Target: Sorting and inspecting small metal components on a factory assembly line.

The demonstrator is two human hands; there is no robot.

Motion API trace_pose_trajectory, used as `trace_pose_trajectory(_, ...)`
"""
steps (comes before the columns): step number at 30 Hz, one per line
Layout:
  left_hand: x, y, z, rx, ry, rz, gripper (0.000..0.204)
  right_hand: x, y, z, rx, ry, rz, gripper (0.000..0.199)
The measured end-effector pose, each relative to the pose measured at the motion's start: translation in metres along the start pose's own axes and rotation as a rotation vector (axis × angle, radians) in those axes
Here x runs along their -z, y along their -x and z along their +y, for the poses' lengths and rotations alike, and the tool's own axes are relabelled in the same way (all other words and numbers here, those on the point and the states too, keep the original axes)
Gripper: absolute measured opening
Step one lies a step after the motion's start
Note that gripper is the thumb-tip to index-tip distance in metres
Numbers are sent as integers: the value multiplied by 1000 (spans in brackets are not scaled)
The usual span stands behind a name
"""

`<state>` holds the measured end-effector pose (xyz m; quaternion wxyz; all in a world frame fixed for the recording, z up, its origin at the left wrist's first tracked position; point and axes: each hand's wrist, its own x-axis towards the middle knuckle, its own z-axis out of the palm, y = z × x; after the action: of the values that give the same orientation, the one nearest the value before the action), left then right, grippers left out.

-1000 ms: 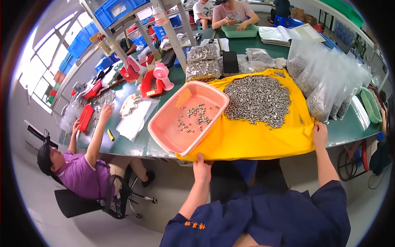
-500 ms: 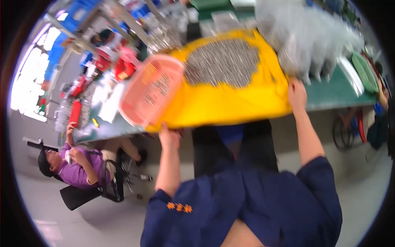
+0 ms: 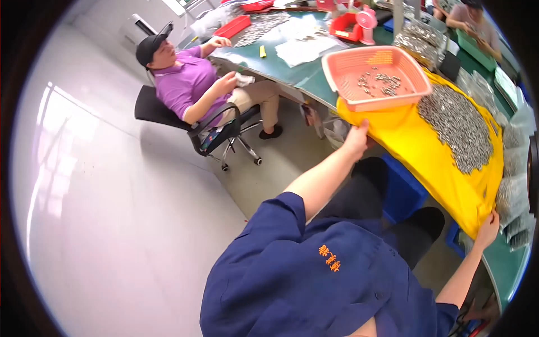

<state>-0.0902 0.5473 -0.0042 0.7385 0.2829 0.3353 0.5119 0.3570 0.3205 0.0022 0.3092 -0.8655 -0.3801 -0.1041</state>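
Green bench (image 3: 300,77), yellow cloth (image 3: 412,147) atop

Left fingers (image 3: 362,130) and right fingers (image 3: 493,219) pinch its near edge, cloth spanning between.

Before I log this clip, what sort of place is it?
Probably a small-parts workshop: a heap of small metal parts lies on a yellow cloth, clear bags of similar-looking pieces are close by, and a co-worker sits at the same green table.

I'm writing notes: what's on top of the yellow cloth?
A heap of small metal parts lies on the yellow cloth, with the pink basket over its left end. The heap's underside and the cloth beneath both are hidden.
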Motion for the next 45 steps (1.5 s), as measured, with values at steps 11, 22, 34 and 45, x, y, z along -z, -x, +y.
trace_pose_trajectory(11, -4, -12, -1, 39, -35, -11, 35, 0, -6, -5, -8, 2, 35, 24)
trace_pose_trajectory(22, 11, -12, -13, -71, -66, -21, 37, 8, 0, -12, -26, 31, -1, 25)
trace_pose_trajectory(34, 36, 54, 26, 388, -333, -111, 49, 32, 14, -58, -241, -546, 100, 17)
trace_pose_trajectory(45, -147, 77, 166, -283, -49, -1488, 19, 50, -1, -156, 130, -581, -67, 13)
